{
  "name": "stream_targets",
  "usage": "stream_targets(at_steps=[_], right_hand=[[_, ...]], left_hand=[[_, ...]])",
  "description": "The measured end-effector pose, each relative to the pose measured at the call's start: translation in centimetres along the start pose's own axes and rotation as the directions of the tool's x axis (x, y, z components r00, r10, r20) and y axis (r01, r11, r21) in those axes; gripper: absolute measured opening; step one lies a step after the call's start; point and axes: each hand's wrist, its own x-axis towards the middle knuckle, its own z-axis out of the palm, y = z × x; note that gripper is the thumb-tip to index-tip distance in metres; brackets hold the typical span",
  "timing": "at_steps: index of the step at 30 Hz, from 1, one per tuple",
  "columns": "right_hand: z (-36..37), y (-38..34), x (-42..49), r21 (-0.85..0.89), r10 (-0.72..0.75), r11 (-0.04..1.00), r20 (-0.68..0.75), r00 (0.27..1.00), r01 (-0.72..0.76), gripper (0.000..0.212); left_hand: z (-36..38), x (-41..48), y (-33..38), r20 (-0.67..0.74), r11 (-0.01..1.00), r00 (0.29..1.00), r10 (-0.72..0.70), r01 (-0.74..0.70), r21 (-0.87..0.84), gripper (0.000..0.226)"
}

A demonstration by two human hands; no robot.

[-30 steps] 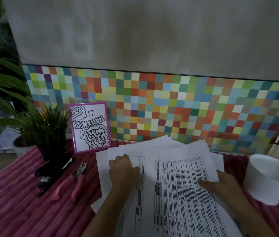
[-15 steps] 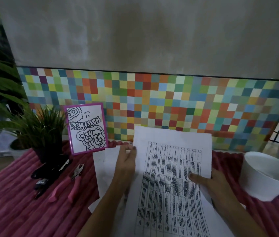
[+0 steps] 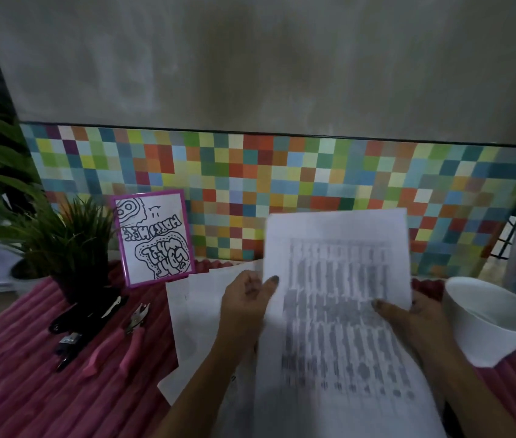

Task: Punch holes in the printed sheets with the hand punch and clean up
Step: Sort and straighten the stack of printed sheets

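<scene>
A printed sheet (image 3: 339, 298) covered in a dense table is lifted off the table and tilted up toward me, blurred by motion. My left hand (image 3: 247, 298) pinches its left edge, thumb on the front. My right hand (image 3: 408, 317) grips its right edge with the thumb over the print. Several more white sheets (image 3: 196, 314) lie fanned on the pink cloth under and left of it. The pink-handled hand punch (image 3: 120, 339) lies on the cloth to the left, untouched.
A white bowl (image 3: 497, 324) stands at the right. Black tools (image 3: 83, 324) lie beside the punch, in front of a potted plant (image 3: 70, 248). A pink-framed drawing (image 3: 155, 238) leans on the multicoloured tile wall (image 3: 313, 172). Pink ribbed cloth (image 3: 13, 380) covers the table.
Both hands went from pressing the pile flat to lifting the top printed sheet, which has risen and tilted more upright. The punch and bowl stayed put.
</scene>
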Motion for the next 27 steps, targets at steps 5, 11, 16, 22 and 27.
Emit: stream_targets(at_steps=[5,11,16,22,27], right_hand=[[-3.0,-1.1,0.5,0.067,0.017,0.998,-0.182,0.983,-0.005,0.021],[-2.5,-0.8,0.4,-0.076,0.083,0.993,-0.087,0.993,-0.089,0.016],[-1.9,2.0,1.0,-0.166,0.189,0.969,0.024,0.982,-0.182,0.022],[-0.4,2.2,0.6,-0.226,0.159,0.965,0.107,0.982,-0.132,0.02],[0.5,2.2,0.2,-0.235,0.153,0.966,0.194,0.969,-0.105,0.027]], left_hand=[[-0.6,-0.7,-2.3,0.127,0.414,0.992,0.005,-0.117,0.903,0.069],[-0.1,-0.4,-2.4,0.152,0.327,0.986,-0.066,-0.122,0.937,0.065],[0.0,-0.7,-2.2,0.079,0.472,0.997,-0.019,-0.061,0.88,0.058],[-1.3,0.5,-2.0,-0.203,0.893,0.979,-0.004,0.095,0.44,0.069],[-1.5,1.1,-1.8,-0.289,0.977,0.941,-0.174,0.202,0.072,0.066]])
